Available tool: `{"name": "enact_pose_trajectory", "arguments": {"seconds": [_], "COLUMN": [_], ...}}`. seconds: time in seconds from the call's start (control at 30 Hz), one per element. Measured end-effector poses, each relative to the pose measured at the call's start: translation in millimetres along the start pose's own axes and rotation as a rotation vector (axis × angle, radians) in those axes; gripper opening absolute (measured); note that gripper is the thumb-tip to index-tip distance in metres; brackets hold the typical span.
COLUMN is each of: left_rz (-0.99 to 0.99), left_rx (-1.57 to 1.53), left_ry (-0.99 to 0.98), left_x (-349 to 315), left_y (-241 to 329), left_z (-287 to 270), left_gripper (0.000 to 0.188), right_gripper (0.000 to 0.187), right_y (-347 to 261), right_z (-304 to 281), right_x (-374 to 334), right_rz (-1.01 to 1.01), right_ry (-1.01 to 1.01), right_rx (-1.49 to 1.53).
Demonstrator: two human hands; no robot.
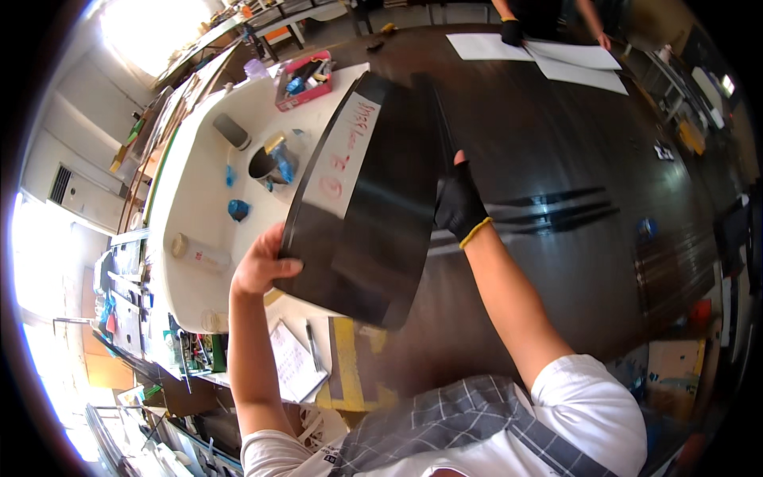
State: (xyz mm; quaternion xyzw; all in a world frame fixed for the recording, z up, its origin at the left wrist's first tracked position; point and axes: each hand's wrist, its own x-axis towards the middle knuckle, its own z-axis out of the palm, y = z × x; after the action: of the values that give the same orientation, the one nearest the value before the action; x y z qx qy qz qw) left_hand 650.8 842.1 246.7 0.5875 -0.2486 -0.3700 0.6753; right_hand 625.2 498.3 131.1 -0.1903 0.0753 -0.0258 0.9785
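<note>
A glossy black sheet is held up tilted in front of me, with a white label bearing red handwriting along its left side. My bare left hand grips its lower left edge, thumb over the front. On the opposite side, my right hand, in a black glove with a yellow cuff and a bare thumb tip, is closed at the right edge. A further thin dark edge shows beside the sheet there; whether it is a second sheet I cannot tell. The right fingers are partly hidden.
Below spreads a large dark shiny table. Left is a white worktop with a pink box, a metal cup, a plastic bottle and blue scraps. A notebook and pen lie nearer. Across, another person's gloved hand touches white sheets.
</note>
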Motion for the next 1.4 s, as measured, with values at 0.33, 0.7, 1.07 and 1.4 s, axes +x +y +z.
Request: {"name": "enact_pose_trajectory", "arguments": {"seconds": [0.33, 0.7, 1.07, 1.4], "left_rz": [-0.553, -0.109, -0.233, -0.405], "left_rx": [0.403, 1.079, 1.080, 1.071], "left_ry": [-0.241, 0.356, 0.340, 0.472], "left_x": [-51.2, -38.2, 100.0, 111.7], "left_y": [-122.1, -216.8, -270.5, -267.2], "left_z": [34.9, 223.2, 382.0, 398.8], "left_gripper": [0.046, 0.023, 0.026, 0.022], "right_gripper": [0.030, 0.034, 0.025, 0.018], "right_y": [-21.3, -43.8, -76.1, -75.3], "right_z": [-87.4, -153.9, -196.6, -208.6], "right_x": [-280.3, -463.7, -354.9, -355.2], "right_rz": [0.158, 0.316, -0.474, -0.570], "right_ry": [0.380, 0.545, 0.423, 0.400], "right_rx": [0.209, -1.408, -2.076, -2.014]}}
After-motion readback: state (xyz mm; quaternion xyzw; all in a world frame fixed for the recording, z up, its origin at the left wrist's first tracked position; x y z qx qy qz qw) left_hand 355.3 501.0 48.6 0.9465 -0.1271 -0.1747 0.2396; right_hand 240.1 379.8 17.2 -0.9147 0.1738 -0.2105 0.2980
